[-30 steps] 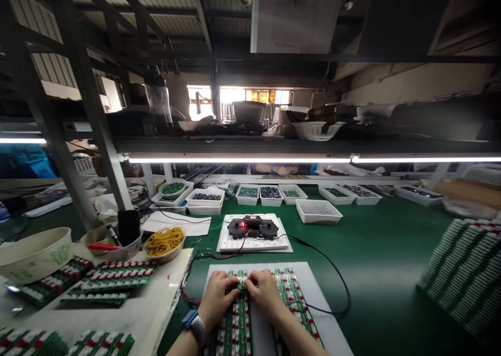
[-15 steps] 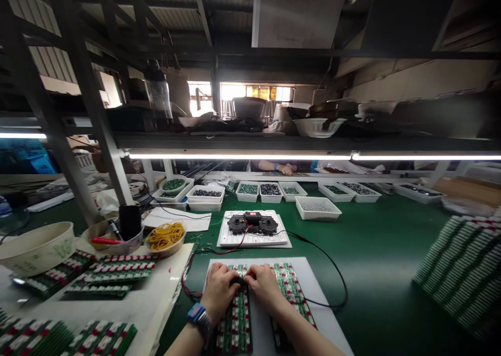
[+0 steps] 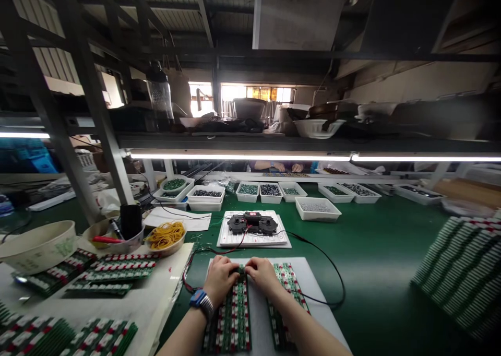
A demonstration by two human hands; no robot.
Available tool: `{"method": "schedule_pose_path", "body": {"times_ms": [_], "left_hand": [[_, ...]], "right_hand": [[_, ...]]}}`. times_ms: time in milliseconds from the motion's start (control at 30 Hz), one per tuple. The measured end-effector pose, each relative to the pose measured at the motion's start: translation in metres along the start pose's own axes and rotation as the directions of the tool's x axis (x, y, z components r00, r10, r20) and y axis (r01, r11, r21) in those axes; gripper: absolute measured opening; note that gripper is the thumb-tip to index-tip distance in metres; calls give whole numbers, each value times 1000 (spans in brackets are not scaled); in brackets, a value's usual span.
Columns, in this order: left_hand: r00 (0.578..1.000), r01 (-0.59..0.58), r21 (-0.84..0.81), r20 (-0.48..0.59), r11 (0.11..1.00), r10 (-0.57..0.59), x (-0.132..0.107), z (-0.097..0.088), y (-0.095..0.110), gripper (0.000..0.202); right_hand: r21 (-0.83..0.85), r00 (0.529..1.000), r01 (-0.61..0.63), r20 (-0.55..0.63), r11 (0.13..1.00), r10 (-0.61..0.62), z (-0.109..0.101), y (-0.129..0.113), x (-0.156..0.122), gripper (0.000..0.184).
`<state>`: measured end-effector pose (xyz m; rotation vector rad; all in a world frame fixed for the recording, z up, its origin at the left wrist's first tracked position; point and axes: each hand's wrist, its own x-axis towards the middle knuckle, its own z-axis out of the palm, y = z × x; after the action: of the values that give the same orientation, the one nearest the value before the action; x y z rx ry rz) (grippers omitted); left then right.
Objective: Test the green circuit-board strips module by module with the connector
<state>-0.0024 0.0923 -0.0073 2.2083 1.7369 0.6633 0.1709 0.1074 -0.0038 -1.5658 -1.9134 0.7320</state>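
Observation:
Two green circuit board strips lie on a white mat (image 3: 315, 285) in front of me. My left hand (image 3: 219, 281), with a blue watch at the wrist, and my right hand (image 3: 263, 274) meet at the far end of the left strip (image 3: 230, 322). Both hands are closed in a pinch there; what sits between the fingertips is too small to make out. The right strip (image 3: 288, 288) lies partly under my right forearm. Beyond the mat stands a black test fixture (image 3: 252, 223) on a white tray, with red and black wires (image 3: 219, 251) running toward my hands.
Stacks of boards (image 3: 113, 275) and a bowl of yellow rubber bands (image 3: 165, 237) lie at the left. A tall pile of boards (image 3: 462, 272) stands at the right. White bins of parts (image 3: 317, 210) line the back. Another person's hands (image 3: 287, 166) work behind them.
My hands and the board strips have slid a little toward the far edge of the mat. The red light on the test fixture, lit a second ago, is off.

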Motion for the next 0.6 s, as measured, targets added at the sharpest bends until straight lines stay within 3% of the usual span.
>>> {"method": "schedule_pose_path", "body": {"times_ms": [600], "left_hand": [[1000, -6, -149, 23, 989, 9, -2, 0, -5, 22]], "right_hand": [[-7, 997, -5, 73, 1000, 5, -4, 2, 1, 15]]}}
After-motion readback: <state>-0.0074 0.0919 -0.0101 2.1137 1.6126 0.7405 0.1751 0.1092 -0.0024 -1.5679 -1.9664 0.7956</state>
